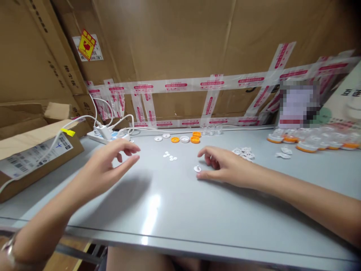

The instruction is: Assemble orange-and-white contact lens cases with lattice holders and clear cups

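My left hand (108, 163) hovers over the left part of the grey table, thumb and fingers apart, with nothing between them. My right hand (222, 163) is low over the table, its thumb and fingers spread around a small white disc with a short stem (197, 169). The disc seems to lie on the table beside the thumb tip; whether the thumb touches it I cannot tell. Between the hands and farther back lie several tiny white discs (171, 158). Behind my right hand is a pile of white slotted discs (244, 153), partly hidden by it.
Orange rings (194, 140) and white rings (184, 139) lie at the back, near clear caps (211, 130). Orange-rimmed clear pieces (307, 145) cluster at right, by loose white parts (283, 153). A power strip (93, 136) with cables and an open carton (42, 150) occupy the left.
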